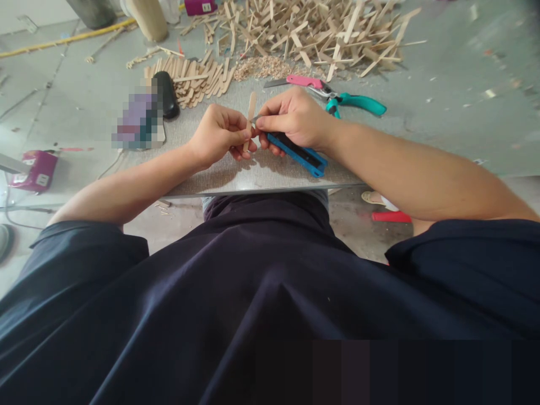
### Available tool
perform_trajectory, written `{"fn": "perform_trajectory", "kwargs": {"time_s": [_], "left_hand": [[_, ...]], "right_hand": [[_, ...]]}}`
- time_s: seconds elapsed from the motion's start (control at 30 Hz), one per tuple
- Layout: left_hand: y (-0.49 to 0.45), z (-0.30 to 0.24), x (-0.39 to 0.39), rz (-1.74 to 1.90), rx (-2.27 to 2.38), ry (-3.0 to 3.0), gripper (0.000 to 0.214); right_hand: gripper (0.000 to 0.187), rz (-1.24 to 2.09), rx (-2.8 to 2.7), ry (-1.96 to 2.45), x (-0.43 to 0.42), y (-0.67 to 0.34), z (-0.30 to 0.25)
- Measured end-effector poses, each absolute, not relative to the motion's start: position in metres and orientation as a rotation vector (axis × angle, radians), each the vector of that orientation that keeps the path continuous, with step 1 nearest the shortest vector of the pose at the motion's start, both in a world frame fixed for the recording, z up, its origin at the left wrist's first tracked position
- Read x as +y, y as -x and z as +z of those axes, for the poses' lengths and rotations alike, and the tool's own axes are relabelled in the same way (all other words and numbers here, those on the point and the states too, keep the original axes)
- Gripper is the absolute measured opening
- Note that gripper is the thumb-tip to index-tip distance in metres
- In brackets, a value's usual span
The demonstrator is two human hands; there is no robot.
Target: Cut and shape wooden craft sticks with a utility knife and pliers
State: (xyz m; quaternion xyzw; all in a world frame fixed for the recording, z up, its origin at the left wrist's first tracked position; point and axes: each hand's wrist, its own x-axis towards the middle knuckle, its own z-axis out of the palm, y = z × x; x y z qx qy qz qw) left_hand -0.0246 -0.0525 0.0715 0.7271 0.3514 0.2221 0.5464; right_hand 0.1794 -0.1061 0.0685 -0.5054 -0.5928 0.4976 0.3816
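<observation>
My left hand [219, 135] is closed round a flat wooden stick [252, 105] that stands nearly upright above my fingers. My right hand [295, 118] grips a blue and black utility knife [301, 156], whose blade end meets the stick near the left fingertips. Both hands hover over the grey board [202, 174] lying across my lap.
Beyond the hands lie a pink knife [301, 81], teal-handled pliers [356, 102], a row of cut sticks [198, 79], shavings [261, 67] and a big heap of sticks [316, 28]. A black case [166, 93] sits at left, a magenta box [36, 171] on the floor.
</observation>
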Motion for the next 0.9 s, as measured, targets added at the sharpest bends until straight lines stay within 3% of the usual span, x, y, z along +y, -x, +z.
{"fn": "perform_trajectory", "kwargs": {"time_s": [0.27,0.9], "left_hand": [[0.024,0.067,-0.053,0.572,0.864,-1.744,0.024],[0.025,0.051,-0.062,0.665,0.921,-2.113,0.032]], "right_hand": [[0.04,1.162,-1.53,1.312,-0.104,-0.177,0.066],[0.043,1.02,-1.541,1.415,-0.115,-0.17,0.067]]}}
